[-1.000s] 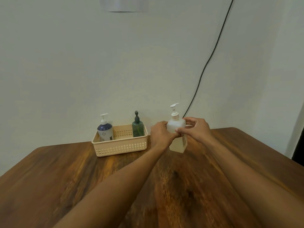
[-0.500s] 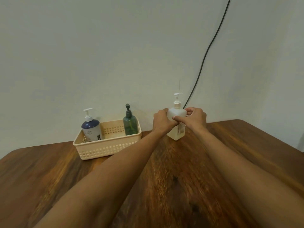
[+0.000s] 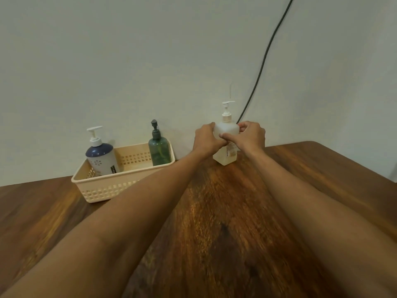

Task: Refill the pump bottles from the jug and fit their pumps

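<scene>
A white pump bottle [image 3: 226, 130] with its white pump fitted stands upright on the wooden table near the wall. My left hand [image 3: 206, 139] wraps its left side and my right hand [image 3: 249, 136] wraps its right side, fingers meeting across the front. A beige slotted basket [image 3: 107, 188] at the left holds a white bottle with a dark blue shoulder [image 3: 102, 154] and a green bottle with a dark pump [image 3: 159, 150]. No jug is in view.
The wooden table [image 3: 225, 222] runs from the wall toward me, its right edge slanting away at the far right. A black cable [image 3: 265, 57] hangs down the pale wall behind the white bottle.
Both hands have carried the white pump bottle farther from me toward the wall and set it on the table. The basket appears shifted left as the view turned.
</scene>
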`<state>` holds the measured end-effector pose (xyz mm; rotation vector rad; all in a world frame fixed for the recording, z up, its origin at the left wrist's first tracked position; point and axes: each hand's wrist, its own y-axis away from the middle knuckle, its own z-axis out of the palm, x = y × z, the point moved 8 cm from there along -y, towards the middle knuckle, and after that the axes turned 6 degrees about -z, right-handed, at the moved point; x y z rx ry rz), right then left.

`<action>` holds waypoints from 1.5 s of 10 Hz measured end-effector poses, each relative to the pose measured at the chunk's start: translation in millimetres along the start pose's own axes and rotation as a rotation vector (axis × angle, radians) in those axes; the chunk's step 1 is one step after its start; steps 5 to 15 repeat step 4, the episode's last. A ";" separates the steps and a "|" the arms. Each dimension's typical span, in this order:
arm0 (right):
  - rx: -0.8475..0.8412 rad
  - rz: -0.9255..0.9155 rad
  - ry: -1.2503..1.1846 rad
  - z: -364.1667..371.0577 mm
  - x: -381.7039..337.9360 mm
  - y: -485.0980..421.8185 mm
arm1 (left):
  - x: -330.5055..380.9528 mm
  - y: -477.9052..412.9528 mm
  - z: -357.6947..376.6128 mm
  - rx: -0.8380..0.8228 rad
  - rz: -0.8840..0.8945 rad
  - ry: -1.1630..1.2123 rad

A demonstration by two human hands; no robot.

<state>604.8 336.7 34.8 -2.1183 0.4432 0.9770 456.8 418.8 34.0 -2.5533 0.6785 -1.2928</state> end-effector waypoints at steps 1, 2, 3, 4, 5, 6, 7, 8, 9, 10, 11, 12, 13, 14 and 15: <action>0.011 -0.010 -0.001 1.1 0.6 3.1 | -1.5 0.3 3.9 -0.017 -0.014 -0.002; 0.010 -0.023 0.004 5.7 0.7 5.6 | -7.1 3.3 10.6 -0.035 -0.041 -0.053; -0.009 -0.005 0.028 -1.3 -6.5 15.4 | -7.4 17.8 6.4 -0.078 -0.068 -0.116; 0.002 0.015 0.004 -19.2 -11.5 23.8 | -1.9 32.7 -8.3 -0.038 -0.018 -0.118; 0.002 0.015 0.004 -19.2 -11.5 23.8 | -1.9 32.7 -8.3 -0.038 -0.018 -0.118; 0.002 0.015 0.004 -19.2 -11.5 23.8 | -1.9 32.7 -8.3 -0.038 -0.018 -0.118; 0.002 0.015 0.004 -19.2 -11.5 23.8 | -1.9 32.7 -8.3 -0.038 -0.018 -0.118; 0.002 0.015 0.004 -19.2 -11.5 23.8 | -1.9 32.7 -8.3 -0.038 -0.018 -0.118; 0.002 0.015 0.004 -19.2 -11.5 23.8 | -1.9 32.7 -8.3 -0.038 -0.018 -0.118; 0.002 0.015 0.004 -19.2 -11.5 23.8 | -1.9 32.7 -8.3 -0.038 -0.018 -0.118; 0.002 0.015 0.004 -19.2 -11.5 23.8 | -1.9 32.7 -8.3 -0.038 -0.018 -0.118; 0.002 0.015 0.004 -19.2 -11.5 23.8 | -1.9 32.7 -8.3 -0.038 -0.018 -0.118; 0.002 0.015 0.004 -19.2 -11.5 23.8 | -1.9 32.7 -8.3 -0.038 -0.018 -0.118; 0.002 0.015 0.004 -19.2 -11.5 23.8 | -1.9 32.7 -8.3 -0.038 -0.018 -0.118; 0.002 0.015 0.004 -19.2 -11.5 23.8 | -1.9 32.7 -8.3 -0.038 -0.018 -0.118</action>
